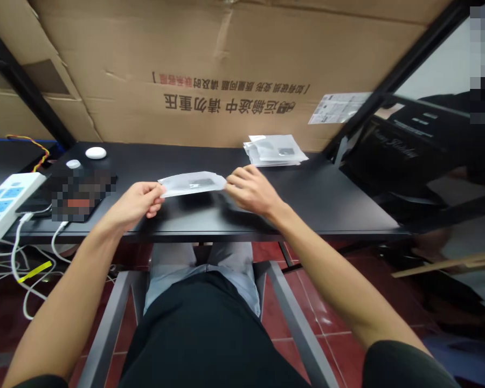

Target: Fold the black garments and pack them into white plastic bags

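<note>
A translucent white pouch (192,184) with a small dark printed patch is stretched between my two hands, above the black desk (327,207). My left hand (141,199) pinches its left end between thumb and fingers. At the right end, my right hand (253,189) is closed on the pouch, knuckles up. Behind my right hand lies a loose stack of similar translucent pouches (275,151), near the back edge of the desk.
A large cardboard sheet (226,59) stands behind the desk. On the left are a white power strip (12,202), cables, a dark device (81,196), a white oval case (96,153) and a small white round item (73,164). A black metal frame (388,81) rises at right.
</note>
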A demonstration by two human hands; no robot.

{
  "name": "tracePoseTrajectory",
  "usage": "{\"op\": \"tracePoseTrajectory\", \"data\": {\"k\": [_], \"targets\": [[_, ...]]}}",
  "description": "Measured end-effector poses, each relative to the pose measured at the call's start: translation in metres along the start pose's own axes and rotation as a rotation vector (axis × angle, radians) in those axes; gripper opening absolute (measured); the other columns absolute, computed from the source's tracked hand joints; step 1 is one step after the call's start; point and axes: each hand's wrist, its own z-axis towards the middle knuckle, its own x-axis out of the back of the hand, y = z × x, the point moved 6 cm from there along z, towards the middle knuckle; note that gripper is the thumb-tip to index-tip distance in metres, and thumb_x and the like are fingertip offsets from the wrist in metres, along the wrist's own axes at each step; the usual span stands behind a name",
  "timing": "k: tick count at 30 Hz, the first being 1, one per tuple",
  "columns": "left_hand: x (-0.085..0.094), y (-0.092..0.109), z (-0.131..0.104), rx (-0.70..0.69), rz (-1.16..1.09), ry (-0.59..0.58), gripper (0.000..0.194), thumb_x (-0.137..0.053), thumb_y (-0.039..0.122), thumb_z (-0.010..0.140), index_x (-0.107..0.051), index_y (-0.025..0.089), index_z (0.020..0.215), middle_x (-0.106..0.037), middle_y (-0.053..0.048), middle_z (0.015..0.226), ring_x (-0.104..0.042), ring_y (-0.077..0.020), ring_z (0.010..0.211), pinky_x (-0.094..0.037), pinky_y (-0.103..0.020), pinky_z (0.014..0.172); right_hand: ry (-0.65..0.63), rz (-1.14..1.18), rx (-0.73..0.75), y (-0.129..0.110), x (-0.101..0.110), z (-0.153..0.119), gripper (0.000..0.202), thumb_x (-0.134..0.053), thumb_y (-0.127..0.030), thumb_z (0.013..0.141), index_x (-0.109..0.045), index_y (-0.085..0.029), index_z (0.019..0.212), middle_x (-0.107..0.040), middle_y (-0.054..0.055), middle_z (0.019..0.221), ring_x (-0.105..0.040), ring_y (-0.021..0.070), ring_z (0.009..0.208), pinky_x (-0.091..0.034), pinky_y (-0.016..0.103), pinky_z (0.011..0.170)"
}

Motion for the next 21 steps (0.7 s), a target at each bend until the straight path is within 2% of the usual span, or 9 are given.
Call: {"op": "tracePoseTrajectory", "data": {"k": [3, 5, 7, 9, 11, 13, 16, 19, 21], "targets": [[-0.006, -0.002, -0.007, 0.043, 0.013, -0.071, 0.049, -0.093, 0.051, 0.089, -0.055, 0.022, 0.077, -0.047, 0.004, 0.071, -0.038, -0.0068, 0.054, -0.031, -0.022, 0.047, -0.076, 0.06, -0.092, 0.017, 0.011, -0.028, 0.025, -0.057, -0.024, 0.116, -0.081, -0.023, 0.108, -0.082, 0.014, 0.112, -0.068, 0.0332, 0.112, -0.051, 0.05, 0.1], [-0.023, -0.004, -0.01, 0.07, 0.022, -0.146, 0.052, -0.091, 0.056, 0.09, -0.054, 0.022, 0.075, -0.047, 0.003, 0.07, -0.038, -0.0069, 0.054, -0.033, -0.022, 0.047, -0.102, 0.113, -0.135, 0.01, 0.014, -0.032, 0.023, -0.069, -0.031, 0.11, -0.081, -0.02, 0.126, -0.081, 0.02, 0.133, -0.069, 0.0399, 0.128, -0.054, 0.057, 0.11], [-0.043, -0.003, -0.01, 0.09, 0.02, -0.211, 0.055, -0.089, 0.059, 0.092, -0.052, 0.022, 0.074, -0.047, 0.003, 0.07, -0.037, -0.0067, 0.053, -0.034, -0.022, 0.046, -0.109, 0.163, -0.167, -0.006, 0.011, -0.026, 0.056, -0.078, -0.033, 0.103, -0.069, -0.015, 0.155, -0.066, 0.026, 0.165, -0.062, 0.0462, 0.151, -0.052, 0.064, 0.123], [-0.06, -0.001, -0.008, 0.09, 0.018, -0.265, 0.055, -0.089, 0.06, 0.091, -0.052, 0.023, 0.075, -0.049, 0.003, 0.07, -0.038, -0.0069, 0.053, -0.036, -0.023, 0.046, -0.144, 0.215, -0.185, -0.022, 0.0, -0.015, 0.078, -0.074, -0.021, 0.1, -0.051, -0.015, 0.175, -0.051, 0.026, 0.182, -0.055, 0.0442, 0.163, -0.052, 0.062, 0.128], [-0.071, 0.002, -0.005, 0.053, 0.009, -0.299, 0.053, -0.09, 0.058, 0.091, -0.054, 0.023, 0.077, -0.052, 0.002, 0.071, -0.044, -0.0082, 0.054, -0.041, -0.023, 0.048, -0.211, 0.271, -0.199, -0.029, -0.009, -0.003, 0.087, -0.061, -0.005, 0.097, -0.043, -0.02, 0.181, -0.054, 0.021, 0.181, -0.061, 0.0375, 0.161, -0.058, 0.056, 0.124], [-0.07, 0.004, -0.001, -0.024, 0.006, -0.267, 0.048, -0.086, 0.06, 0.095, -0.059, 0.022, 0.083, -0.056, 0.001, 0.074, -0.052, -0.0108, 0.058, -0.048, -0.025, 0.052, -0.247, 0.331, -0.216, -0.02, -0.006, 0.003, 0.093, -0.054, 0.002, 0.092, -0.045, -0.023, 0.181, -0.063, 0.017, 0.175, -0.068, 0.0338, 0.154, -0.062, 0.051, 0.12], [-0.052, 0.002, 0.008, -0.16, 0.07, -0.097, 0.044, -0.076, 0.064, 0.102, -0.066, 0.022, 0.092, -0.061, 0.001, 0.074, -0.059, -0.0138, 0.061, -0.055, -0.028, 0.057, -0.168, 0.356, -0.284, 0.029, 0.03, 0.001, 0.092, -0.055, 0.002, 0.09, -0.051, -0.024, 0.178, -0.069, 0.014, 0.17, -0.072, 0.0351, 0.15, -0.061, 0.053, 0.123], [-0.035, -0.009, 0.013, -0.231, 0.181, 0.035, 0.043, -0.075, 0.063, 0.102, -0.067, 0.022, 0.092, -0.063, 0.001, 0.072, -0.061, -0.0149, 0.06, -0.056, -0.029, 0.06, -0.015, 0.206, -0.417, 0.107, 0.074, -0.009, 0.092, -0.058, -0.001, 0.092, -0.05, -0.027, 0.18, -0.063, 0.011, 0.177, -0.063, 0.0381, 0.159, -0.052, 0.06, 0.133], [-0.03, -0.016, 0.015, -0.241, 0.229, 0.053, 0.042, -0.074, 0.063, 0.103, -0.066, 0.023, 0.092, -0.065, 0.001, 0.073, -0.063, -0.0155, 0.061, -0.056, -0.029, 0.061, 0.049, 0.081, -0.519, 0.159, 0.088, -0.019, 0.085, -0.053, -0.003, 0.099, -0.05, -0.027, 0.18, -0.057, 0.013, 0.181, -0.056, 0.0363, 0.165, -0.046, 0.06, 0.137]]}}
